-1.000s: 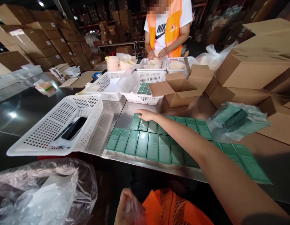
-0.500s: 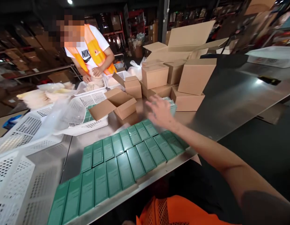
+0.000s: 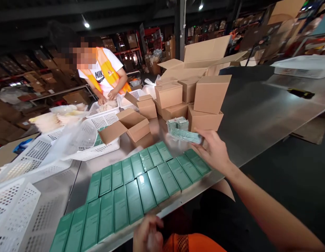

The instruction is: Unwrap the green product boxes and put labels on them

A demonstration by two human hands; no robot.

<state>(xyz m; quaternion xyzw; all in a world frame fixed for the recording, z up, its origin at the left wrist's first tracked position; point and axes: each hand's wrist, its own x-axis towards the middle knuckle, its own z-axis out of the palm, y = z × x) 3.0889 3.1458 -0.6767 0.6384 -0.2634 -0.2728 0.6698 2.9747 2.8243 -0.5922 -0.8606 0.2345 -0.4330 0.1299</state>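
My right hand (image 3: 214, 152) pinches the near end of a small green box in clear plastic wrap (image 3: 185, 135), raised over the table's right part. Just behind it stand more film-wrapped green packs (image 3: 182, 122). Two rows of flat green boxes (image 3: 145, 190) lie side by side along the near table edge. Low in the view, close to my orange vest, is my left hand (image 3: 148, 233) with its fingers curled in; whatever they may hold cannot be made out.
Open cardboard boxes (image 3: 138, 130) and stacked cartons (image 3: 169, 95) occupy the middle of the metal table (image 3: 246, 126). White perforated baskets (image 3: 106, 148) line the left. Across the table, a person in an orange vest (image 3: 110, 71) handles pale items in a basket.
My right hand has come back toward me and now grips the wrapped green box. My left hand has risen into view at the bottom. The camera view has tilted up slightly.
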